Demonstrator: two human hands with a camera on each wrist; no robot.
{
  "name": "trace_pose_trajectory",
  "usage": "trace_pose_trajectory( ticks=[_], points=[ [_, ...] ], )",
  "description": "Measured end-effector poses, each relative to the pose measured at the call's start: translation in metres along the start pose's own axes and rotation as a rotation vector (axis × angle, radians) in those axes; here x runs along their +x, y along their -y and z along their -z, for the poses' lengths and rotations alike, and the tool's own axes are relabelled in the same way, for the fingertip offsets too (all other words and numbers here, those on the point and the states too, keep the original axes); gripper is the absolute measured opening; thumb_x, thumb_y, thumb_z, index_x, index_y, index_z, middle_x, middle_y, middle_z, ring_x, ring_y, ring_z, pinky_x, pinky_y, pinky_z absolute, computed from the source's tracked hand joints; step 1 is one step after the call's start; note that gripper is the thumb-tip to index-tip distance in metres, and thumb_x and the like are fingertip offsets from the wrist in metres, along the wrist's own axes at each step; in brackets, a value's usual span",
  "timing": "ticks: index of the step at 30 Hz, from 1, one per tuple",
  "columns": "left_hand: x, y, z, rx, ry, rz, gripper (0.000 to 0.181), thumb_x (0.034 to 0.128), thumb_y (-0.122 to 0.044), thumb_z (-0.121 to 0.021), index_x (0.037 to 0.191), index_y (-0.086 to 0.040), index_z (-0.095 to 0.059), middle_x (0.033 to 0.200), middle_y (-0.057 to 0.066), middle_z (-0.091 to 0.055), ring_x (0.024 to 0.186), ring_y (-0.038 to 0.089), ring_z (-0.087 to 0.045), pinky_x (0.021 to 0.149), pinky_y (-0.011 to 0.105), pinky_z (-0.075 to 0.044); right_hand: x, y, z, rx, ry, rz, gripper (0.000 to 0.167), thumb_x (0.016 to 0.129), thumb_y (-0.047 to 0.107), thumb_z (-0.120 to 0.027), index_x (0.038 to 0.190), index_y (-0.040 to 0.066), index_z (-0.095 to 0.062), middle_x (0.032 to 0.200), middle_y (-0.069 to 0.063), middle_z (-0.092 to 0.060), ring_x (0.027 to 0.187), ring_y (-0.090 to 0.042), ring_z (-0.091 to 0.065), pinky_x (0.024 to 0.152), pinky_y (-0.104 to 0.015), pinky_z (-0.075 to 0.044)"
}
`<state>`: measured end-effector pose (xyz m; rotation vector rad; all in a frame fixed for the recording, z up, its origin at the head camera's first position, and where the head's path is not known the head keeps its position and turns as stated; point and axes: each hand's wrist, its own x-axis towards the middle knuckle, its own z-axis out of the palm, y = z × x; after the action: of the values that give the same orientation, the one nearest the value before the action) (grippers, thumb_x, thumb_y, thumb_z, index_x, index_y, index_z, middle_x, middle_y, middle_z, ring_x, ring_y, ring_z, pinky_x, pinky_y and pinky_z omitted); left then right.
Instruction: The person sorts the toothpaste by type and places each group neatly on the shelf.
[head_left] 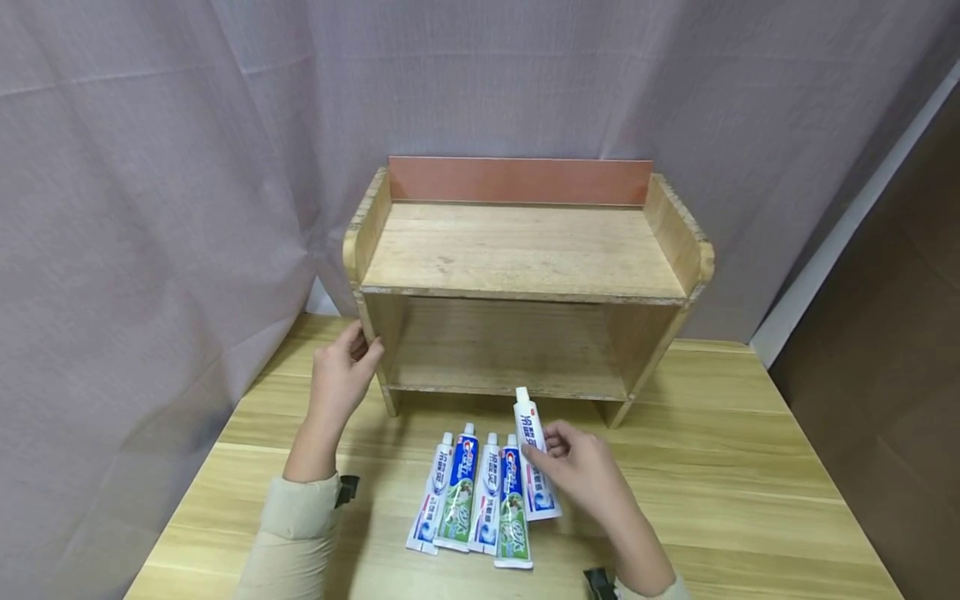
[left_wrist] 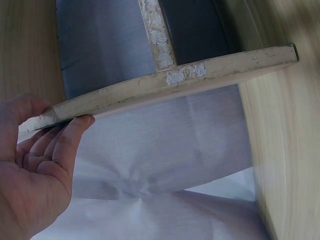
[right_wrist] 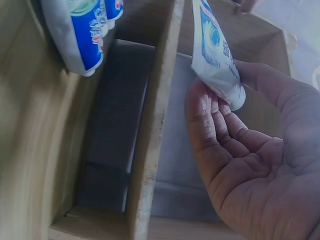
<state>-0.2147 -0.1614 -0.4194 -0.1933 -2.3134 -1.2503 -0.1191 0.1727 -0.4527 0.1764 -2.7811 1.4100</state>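
My left hand (head_left: 342, 372) grips the left side panel of a two-tier wooden shelf (head_left: 525, 250); in the left wrist view the fingers (left_wrist: 65, 140) and thumb pinch the panel's edge (left_wrist: 125, 92). My right hand (head_left: 588, 471) holds a white toothpaste tube (head_left: 534, 454) between thumb and fingers, cap pointing toward the shelf. The right wrist view shows this tube (right_wrist: 215, 55) pinched by the hand (right_wrist: 260, 150). Left of it several tubes lie side by side on the table, among them a blue-green one (head_left: 513, 508) and a white one (head_left: 487, 496).
The shelf stands at the back of the wooden table (head_left: 735, 467), its lower board (head_left: 502, 350) raised on short legs. A grey curtain (head_left: 480, 83) hangs behind, and a brown surface (head_left: 877, 250) rises at the right.
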Motion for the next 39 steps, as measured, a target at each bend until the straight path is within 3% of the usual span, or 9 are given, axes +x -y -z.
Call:
trace_pose_trajectory(
  ticks=[39],
  points=[
    [-0.001,0.002,-0.001,0.009,0.013,-0.007,0.031,0.0965,-0.015,-0.065,0.123,0.001,-0.067,0.112,0.023,-0.071,0.104,0.034,-0.071,0.085,0.036,-0.061,0.019,0.038,0.018,-0.033,-0.065,0.108,0.025,0.083,0.024,-0.083,0.099,0.008,-0.073,0.082,0.003,-0.071,0.075,-0.01,-0.066,0.068,-0.021,-0.061]
  ],
)
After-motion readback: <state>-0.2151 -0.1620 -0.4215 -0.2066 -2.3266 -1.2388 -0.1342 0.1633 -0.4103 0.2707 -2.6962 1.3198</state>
